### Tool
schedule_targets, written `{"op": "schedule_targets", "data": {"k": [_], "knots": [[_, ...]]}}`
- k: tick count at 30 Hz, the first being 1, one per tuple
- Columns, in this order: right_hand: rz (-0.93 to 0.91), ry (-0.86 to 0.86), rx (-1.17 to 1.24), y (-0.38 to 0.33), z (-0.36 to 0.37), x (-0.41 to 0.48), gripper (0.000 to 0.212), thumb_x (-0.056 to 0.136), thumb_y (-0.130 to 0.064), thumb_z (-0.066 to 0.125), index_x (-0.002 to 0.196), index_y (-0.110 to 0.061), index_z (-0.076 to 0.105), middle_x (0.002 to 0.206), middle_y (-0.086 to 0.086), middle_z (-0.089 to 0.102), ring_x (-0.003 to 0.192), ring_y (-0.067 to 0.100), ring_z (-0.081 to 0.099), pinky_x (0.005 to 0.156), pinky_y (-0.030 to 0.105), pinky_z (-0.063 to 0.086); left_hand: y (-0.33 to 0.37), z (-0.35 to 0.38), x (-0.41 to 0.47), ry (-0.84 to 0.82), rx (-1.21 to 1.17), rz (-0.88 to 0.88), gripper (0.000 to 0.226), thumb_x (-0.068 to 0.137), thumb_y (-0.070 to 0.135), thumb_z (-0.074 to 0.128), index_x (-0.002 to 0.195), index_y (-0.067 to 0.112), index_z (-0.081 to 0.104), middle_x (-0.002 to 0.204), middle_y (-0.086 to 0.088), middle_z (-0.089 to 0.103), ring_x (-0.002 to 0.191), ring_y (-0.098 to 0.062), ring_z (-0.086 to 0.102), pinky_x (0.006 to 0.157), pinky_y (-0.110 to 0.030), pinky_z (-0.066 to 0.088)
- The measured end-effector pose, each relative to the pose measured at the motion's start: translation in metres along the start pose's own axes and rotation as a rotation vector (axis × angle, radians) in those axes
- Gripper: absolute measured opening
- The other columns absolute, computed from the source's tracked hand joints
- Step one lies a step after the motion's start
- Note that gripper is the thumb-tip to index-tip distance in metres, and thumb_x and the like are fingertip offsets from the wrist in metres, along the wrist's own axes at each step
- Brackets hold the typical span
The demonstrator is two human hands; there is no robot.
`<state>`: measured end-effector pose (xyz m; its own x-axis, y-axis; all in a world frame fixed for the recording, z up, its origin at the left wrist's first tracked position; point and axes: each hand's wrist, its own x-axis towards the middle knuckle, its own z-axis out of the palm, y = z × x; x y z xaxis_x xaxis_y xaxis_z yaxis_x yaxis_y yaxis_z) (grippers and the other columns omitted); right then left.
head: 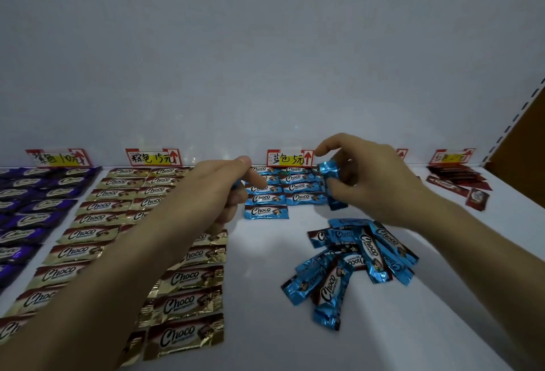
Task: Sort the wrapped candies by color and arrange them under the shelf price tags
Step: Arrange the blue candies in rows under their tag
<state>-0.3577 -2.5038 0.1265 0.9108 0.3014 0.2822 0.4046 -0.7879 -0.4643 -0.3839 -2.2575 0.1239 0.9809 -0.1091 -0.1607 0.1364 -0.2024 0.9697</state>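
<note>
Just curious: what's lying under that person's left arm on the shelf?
Gold candies in rows run beneath the left arm. Several are partly covered by it, so how many lie there cannot be seen.

White shelf bay seen under dim, bluish light

A plain pale back wall is met by a flat white shelf surface; at the right edge a slotted white upright is seen, with a brown panel beside it.
</note>
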Motion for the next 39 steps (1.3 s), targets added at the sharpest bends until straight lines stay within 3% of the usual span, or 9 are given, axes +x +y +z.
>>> {"op": "schedule_targets", "data": {"k": [3,8,10,13,15,17,19,25,39], "knots": [[-0.144,-0.014,-0.154,0.004,0.017,-0.006,0.049,0.088,-0.017,0.075,0.131,-0.031,0.056,0.101,-0.013,0.071,0.081,0.000,0.063,0.068,0.004,0.044,-0.001,0.001,0.001,-0.003,-0.003,-0.009,0.041,0.105,0.036,0.041,0.095,0.014,0.074,0.065,-0.002,0.038,0.047,-0.012,0.025,0.048,-0.025,0.018],[-0.296,-0.070,-0.230,0.005,0.025,-0.004,0.018,0.085,-0.021,0.080,0.103,-0.021,0.077,0.094,-0.005,0.076,0.082,0.010,0.067,0.078,0.025,0.055,-0.001,0.001,-0.001,0.019,0.069,0.027,0.033,0.104,0.030,0.045,0.094,0.017,0.074,0.061,0.004,0.041,0.048,-0.010,0.028,0.046,-0.024,0.022],[-0.296,-0.129,-0.249,0.006,0.030,-0.004,0.017,0.085,-0.027,0.080,0.102,-0.024,0.079,0.094,-0.008,0.076,0.082,0.008,0.066,0.078,0.020,0.053,-0.006,0.001,-0.001,0.049,0.343,0.158,0.029,0.105,0.029,0.046,0.095,0.025,0.072,0.064,0.015,0.048,0.052,-0.004,0.042,0.051,-0.021,0.031],[-0.268,-0.150,-0.232,0.009,0.033,-0.004,0.019,0.086,-0.029,0.078,0.104,-0.026,0.080,0.096,-0.010,0.076,0.082,0.005,0.066,0.073,0.005,0.041,-0.009,0.003,-0.001,-0.003,0.794,0.260,0.027,0.108,0.029,0.037,0.112,0.031,0.063,0.087,0.019,0.055,0.069,0.004,0.049,0.057,-0.013,0.035],[-0.247,-0.121,-0.193,0.012,0.030,-0.005,0.015,0.087,-0.028,0.078,0.101,-0.026,0.081,0.093,-0.012,0.076,0.079,0.004,0.065,0.071,0.011,0.046,-0.010,0.005,0.000,-0.100,0.968,0.244,0.029,0.108,0.029,0.035,0.124,0.031,0.058,0.113,0.013,0.058,0.096,0.000,0.051,0.081,-0.018,0.044],[-0.240,-0.104,-0.189,0.014,0.029,-0.007,0.012,0.088,-0.027,0.076,0.099,-0.027,0.081,0.090,-0.013,0.075,0.078,0.004,0.064,0.070,0.013,0.048,-0.013,0.007,0.000,-0.174,1.109,0.272,0.031,0.108,0.031,0.034,0.130,0.034,0.055,0.130,0.014,0.050,0.119,-0.005,0.043,0.104,-0.032,0.040],[-0.225,-0.108,-0.214,0.017,0.032,-0.009,0.014,0.089,-0.027,0.075,0.102,-0.028,0.081,0.094,-0.012,0.075,0.082,0.005,0.064,0.073,0.010,0.044,-0.018,0.010,-0.001,-0.215,1.190,0.313,0.033,0.107,0.033,0.032,0.134,0.038,0.050,0.137,0.020,0.042,0.126,-0.003,0.035,0.110,-0.039,0.033],[-0.225,-0.066,-0.257,0.019,0.039,-0.009,0.017,0.091,-0.029,0.072,0.107,-0.030,0.079,0.102,-0.008,0.074,0.089,0.012,0.065,0.081,0.034,0.056,-0.026,0.013,0.000,-0.283,1.236,0.339,0.037,0.108,0.035,0.028,0.143,0.040,0.041,0.144,0.023,0.034,0.130,0.000,0.029,0.109,-0.037,0.029],[-0.235,-0.030,-0.257,0.022,0.046,-0.006,0.018,0.093,-0.031,0.069,0.110,-0.029,0.078,0.102,-0.005,0.072,0.090,0.010,0.063,0.077,0.033,0.056,-0.029,0.012,0.004,-0.264,1.186,0.417,0.038,0.108,0.035,0.029,0.143,0.039,0.043,0.142,0.020,0.037,0.128,0.000,0.033,0.111,-0.036,0.035]]}}
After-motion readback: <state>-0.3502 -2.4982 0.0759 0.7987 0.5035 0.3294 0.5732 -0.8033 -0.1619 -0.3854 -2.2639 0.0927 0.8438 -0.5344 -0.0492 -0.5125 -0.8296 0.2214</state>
